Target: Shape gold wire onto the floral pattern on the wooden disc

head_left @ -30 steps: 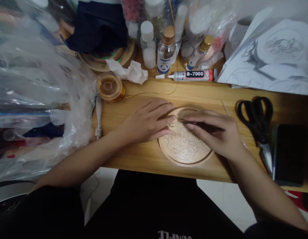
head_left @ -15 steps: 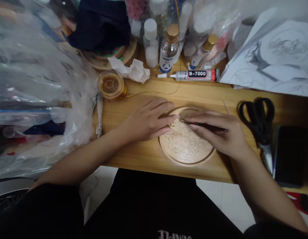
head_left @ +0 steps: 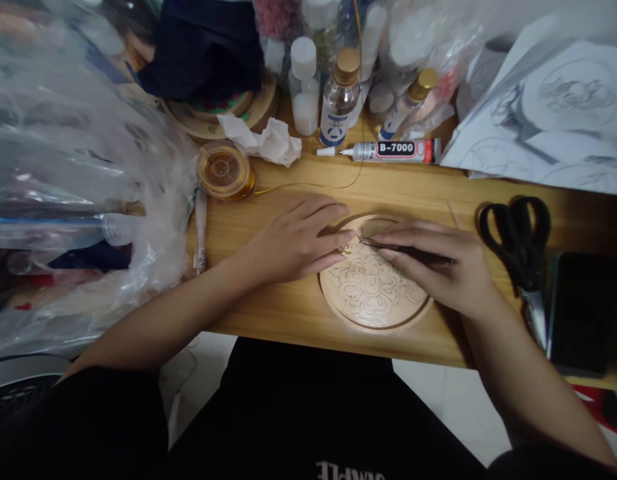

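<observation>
A round wooden board [head_left: 363, 319] with a raised rim and a drawn flower pattern lies near the table's front edge. My left hand [head_left: 298, 240] rests at its upper left, fingers stretched and apart. A small bent piece of gold wire [head_left: 344, 249] shows between its index fingertip and thumb; whether they press on it I cannot tell. From the right, my right hand [head_left: 443, 263] grips dark tweezers [head_left: 423, 254], their tips down at the board beside the left index fingertip. Anything between the tips is too small to make out.
Behind the board are a gold wire spool [head_left: 225, 171], a crumpled tissue [head_left: 268, 141], a B-7000 glue tube [head_left: 396, 151] and a glass bottle [head_left: 337, 107]. Black scissors [head_left: 518, 247] and a dark phone [head_left: 581, 313] lie right. Plastic bags [head_left: 113, 180] crowd the left.
Both hands, the tweezers and the board stay in nearly the same place. The view has shifted very slightly.
</observation>
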The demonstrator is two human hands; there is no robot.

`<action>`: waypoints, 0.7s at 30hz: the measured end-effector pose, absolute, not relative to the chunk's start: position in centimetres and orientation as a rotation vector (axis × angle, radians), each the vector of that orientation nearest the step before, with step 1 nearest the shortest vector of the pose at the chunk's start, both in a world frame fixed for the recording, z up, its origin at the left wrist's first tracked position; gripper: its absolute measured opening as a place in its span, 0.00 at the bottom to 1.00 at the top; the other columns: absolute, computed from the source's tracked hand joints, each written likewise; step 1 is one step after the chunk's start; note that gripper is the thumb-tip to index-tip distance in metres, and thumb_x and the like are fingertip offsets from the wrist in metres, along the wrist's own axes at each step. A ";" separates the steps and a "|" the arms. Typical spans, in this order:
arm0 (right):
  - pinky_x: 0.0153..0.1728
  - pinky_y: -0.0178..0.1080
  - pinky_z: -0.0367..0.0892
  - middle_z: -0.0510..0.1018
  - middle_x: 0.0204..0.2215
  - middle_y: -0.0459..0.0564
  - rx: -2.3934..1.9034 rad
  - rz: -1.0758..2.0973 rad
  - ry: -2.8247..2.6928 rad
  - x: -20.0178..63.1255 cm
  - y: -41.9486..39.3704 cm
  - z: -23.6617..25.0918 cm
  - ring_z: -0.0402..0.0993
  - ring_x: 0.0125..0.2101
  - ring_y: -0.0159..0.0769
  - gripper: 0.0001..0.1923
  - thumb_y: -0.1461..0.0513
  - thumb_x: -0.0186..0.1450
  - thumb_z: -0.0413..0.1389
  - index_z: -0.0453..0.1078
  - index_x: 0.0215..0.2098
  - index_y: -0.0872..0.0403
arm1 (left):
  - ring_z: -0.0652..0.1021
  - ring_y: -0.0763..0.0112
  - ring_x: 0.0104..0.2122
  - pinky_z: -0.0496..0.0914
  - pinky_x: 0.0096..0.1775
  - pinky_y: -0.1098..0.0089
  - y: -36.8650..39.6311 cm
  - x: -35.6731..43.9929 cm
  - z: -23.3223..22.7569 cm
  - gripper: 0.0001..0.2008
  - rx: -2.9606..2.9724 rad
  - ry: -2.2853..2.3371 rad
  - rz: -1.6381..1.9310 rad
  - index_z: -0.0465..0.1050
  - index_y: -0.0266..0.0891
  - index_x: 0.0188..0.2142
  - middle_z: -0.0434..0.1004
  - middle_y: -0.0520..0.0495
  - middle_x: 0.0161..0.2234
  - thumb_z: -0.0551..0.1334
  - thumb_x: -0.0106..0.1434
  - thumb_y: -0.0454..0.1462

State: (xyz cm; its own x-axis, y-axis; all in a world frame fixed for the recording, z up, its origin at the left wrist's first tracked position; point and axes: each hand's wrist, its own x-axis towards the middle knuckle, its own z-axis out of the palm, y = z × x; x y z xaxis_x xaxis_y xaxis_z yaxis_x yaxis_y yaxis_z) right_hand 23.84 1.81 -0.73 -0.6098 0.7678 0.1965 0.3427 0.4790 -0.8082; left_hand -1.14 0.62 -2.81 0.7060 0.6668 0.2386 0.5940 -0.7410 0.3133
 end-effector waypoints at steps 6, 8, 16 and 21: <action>0.48 0.39 0.75 0.82 0.42 0.51 -0.885 1.013 -2.185 24.0 1.8 -0.7 0.79 0.45 0.36 0.14 0.68 0.62 0.60 0.76 0.46 0.51 | 0.73 0.54 0.53 0.70 0.52 0.53 0.6 -1.2 -2.9 0.15 2.739 0.987 0.536 0.73 0.39 0.49 0.73 0.38 0.53 0.55 0.69 0.42; 0.48 0.39 0.75 0.81 0.43 0.51 -0.873 1.021 -2.195 24.1 1.9 -0.6 0.78 0.46 0.36 0.15 0.68 0.62 0.60 0.76 0.46 0.52 | 0.73 0.54 0.52 0.71 0.51 0.53 0.6 -1.2 -3.0 0.14 2.771 0.977 0.573 0.74 0.39 0.49 0.74 0.38 0.52 0.56 0.69 0.42; 0.45 0.39 0.76 0.82 0.42 0.49 -0.911 1.019 -2.180 24.1 1.8 -0.6 0.80 0.43 0.36 0.13 0.67 0.63 0.60 0.77 0.45 0.49 | 0.74 0.55 0.51 0.71 0.50 0.54 0.7 -1.2 -2.9 0.13 2.796 0.997 0.584 0.74 0.40 0.48 0.74 0.39 0.51 0.57 0.69 0.41; 0.41 0.37 0.76 0.83 0.40 0.47 -0.955 0.995 -2.146 23.9 1.8 -0.9 0.80 0.39 0.34 0.12 0.67 0.62 0.61 0.77 0.44 0.50 | 0.74 0.55 0.51 0.71 0.50 0.54 0.7 -1.3 -3.1 0.14 2.786 0.983 0.595 0.74 0.39 0.49 0.74 0.38 0.51 0.57 0.69 0.42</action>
